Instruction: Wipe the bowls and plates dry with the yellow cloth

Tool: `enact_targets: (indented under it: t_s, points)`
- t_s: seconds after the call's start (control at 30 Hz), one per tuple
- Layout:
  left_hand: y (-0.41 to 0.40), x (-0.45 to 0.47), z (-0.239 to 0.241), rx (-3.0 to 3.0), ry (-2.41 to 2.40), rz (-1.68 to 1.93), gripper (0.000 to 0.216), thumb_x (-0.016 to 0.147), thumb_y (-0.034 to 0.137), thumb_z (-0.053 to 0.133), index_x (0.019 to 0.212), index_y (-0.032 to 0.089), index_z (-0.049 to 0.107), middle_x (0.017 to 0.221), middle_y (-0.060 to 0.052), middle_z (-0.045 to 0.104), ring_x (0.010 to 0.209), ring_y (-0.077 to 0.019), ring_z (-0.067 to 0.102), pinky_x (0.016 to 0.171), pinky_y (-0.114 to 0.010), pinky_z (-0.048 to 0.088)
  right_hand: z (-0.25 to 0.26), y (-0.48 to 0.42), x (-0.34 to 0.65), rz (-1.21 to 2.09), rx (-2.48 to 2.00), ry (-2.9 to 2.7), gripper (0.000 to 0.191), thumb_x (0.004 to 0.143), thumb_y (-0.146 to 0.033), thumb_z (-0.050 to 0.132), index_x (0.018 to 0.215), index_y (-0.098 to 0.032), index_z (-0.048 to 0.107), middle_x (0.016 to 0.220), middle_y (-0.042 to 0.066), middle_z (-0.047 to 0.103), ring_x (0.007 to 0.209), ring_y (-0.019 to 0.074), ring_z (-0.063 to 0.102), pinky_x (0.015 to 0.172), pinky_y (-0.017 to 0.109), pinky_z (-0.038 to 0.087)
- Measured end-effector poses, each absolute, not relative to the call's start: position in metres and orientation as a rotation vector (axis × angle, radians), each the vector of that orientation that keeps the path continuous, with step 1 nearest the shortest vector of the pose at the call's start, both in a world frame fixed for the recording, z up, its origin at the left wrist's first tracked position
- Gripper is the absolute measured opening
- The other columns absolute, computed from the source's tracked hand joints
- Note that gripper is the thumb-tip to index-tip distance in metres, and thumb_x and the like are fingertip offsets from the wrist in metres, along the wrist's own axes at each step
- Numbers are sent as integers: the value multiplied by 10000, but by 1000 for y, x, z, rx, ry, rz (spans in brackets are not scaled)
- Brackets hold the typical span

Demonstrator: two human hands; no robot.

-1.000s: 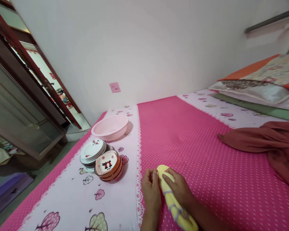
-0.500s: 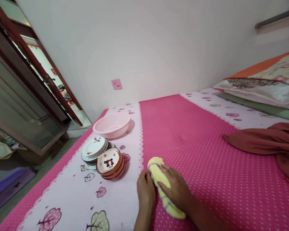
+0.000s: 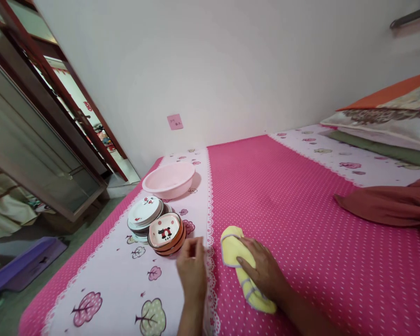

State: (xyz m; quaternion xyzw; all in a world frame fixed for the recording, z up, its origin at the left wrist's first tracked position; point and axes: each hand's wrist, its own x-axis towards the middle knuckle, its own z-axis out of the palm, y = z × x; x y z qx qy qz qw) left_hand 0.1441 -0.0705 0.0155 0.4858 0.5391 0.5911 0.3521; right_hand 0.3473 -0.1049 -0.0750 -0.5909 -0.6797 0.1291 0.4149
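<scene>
My left hand [image 3: 192, 268] is just right of a stack of square-cornered bowls [image 3: 165, 232] with orange-brown sides and a cat picture inside the top one. Its fingers are loosely curled with a gap to the thumb, and nothing shows in them. Whether it touches the bowls I cannot tell. On the pink dotted part of the bedspread, my right hand [image 3: 262, 268] is closed over a bunched yellow cloth [image 3: 233, 247] with grey lines. One end of the cloth trails toward me under the wrist.
Behind the bowls is a pile of white flowered plates [image 3: 145, 212], and past it a pink plastic basin [image 3: 170, 181] near the wall. A rust-red cloth [image 3: 388, 203] and stacked pillows [image 3: 385, 116] lie at right. A purple tub [image 3: 26, 263] stands on the floor at left.
My left hand has left the yellow cloth and moved left and up toward the bowls. My right hand stays on the cloth. The view has shifted slightly.
</scene>
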Motion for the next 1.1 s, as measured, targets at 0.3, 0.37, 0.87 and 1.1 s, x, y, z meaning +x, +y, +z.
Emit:
enact_targets:
  t_s: [0.3, 0.37, 0.87, 1.1]
  points:
    - [-14, 10, 80, 1719, 2299, 1049, 353, 832, 568, 575, 881, 230, 665, 815, -68, 736, 764, -287, 685, 685, -368, 461, -70, -103, 345, 403, -1477, -1681, 386, 1029, -407, 528, 1382, -260, 578, 1344, 102, 669, 1217, 312, 624, 1057, 527, 491]
    - [0, 5, 88, 1802, 2321, 871, 334, 829, 563, 600, 878, 236, 646, 802, -75, 744, 783, -317, 697, 677, -376, 448, -70, -103, 345, 405, -1481, -1672, 387, 1024, -405, 533, 1380, -261, 583, 1342, 103, 671, 1211, 314, 627, 1057, 526, 490]
    - [40, 1, 99, 1852, 2356, 602, 107, 774, 248, 605, 720, 266, 514, 680, -75, 665, 807, -346, 684, 696, -387, 433, -66, -104, 344, 409, -1501, -1649, 368, 1009, -389, 561, 1348, -254, 605, 1331, 97, 683, 1203, 303, 638, 1046, 495, 494]
    - [35, 1, 110, 1475, 2122, 981, 134, 731, 248, 605, 760, 258, 475, 512, 32, 532, 496, -224, 585, 537, -328, 473, -67, -104, 344, 411, -1508, -1654, 370, 1007, -383, 561, 1350, -252, 607, 1338, 97, 682, 1207, 302, 637, 1049, 495, 489]
